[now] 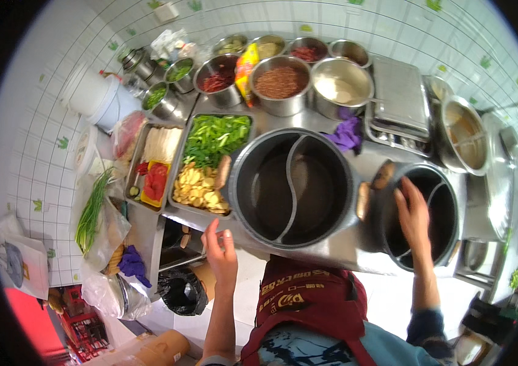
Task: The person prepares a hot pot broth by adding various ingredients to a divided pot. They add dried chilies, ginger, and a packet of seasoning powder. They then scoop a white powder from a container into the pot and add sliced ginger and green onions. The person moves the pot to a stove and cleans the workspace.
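A dark two-compartment hotpot pot with a wavy divider sits on the steel counter in front of me. Both its compartments look bare inside, and a brown handle sticks out on each side. My left hand is held near the counter's front edge, left of this pot, fingers apart and holding nothing. To the right is a second divided dark pot, slightly blurred. My right hand reaches over it, fingertips near its upper-left rim by a brown handle; whether the fingers grip anything cannot be made out.
Left are trays of chopped greens, sliced ginger and sliced tomatoes. Steel pots, one with brown granular food, line the back beside a purple cloth. A lidded steel tray and a bin flank the workspace.
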Demonstrator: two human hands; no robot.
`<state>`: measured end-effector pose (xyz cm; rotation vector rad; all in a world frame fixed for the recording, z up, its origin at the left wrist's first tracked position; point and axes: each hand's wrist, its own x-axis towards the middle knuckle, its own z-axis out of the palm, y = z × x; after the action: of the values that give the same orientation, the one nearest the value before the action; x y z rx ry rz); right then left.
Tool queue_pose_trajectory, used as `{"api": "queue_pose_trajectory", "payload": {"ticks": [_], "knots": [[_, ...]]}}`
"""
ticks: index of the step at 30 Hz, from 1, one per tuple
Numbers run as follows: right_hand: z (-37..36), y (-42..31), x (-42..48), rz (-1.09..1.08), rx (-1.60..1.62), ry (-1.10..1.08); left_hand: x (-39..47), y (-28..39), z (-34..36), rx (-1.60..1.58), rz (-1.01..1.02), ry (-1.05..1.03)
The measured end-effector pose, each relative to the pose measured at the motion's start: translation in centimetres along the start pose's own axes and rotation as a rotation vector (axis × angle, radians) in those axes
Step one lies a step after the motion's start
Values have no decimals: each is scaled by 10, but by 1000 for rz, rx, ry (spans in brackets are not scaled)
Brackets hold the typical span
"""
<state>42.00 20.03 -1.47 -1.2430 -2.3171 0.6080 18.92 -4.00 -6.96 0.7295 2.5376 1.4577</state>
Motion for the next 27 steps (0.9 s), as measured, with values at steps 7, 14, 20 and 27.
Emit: {"api": "queue_pose_trajectory", "payload": {"ticks": [7, 14, 20, 27], "knots": [[49, 27, -82, 75, -368, 146, 26, -33, 23, -6, -25, -432], [59, 9, -55, 153, -361, 236, 47, -23, 36, -85, 70, -502], [63, 2, -42, 199, -257, 187, 52, -21, 49, -6, 129, -490], [48, 9, -58, 142, -220, 110, 54, -21, 38, -83, 24, -586]]}}
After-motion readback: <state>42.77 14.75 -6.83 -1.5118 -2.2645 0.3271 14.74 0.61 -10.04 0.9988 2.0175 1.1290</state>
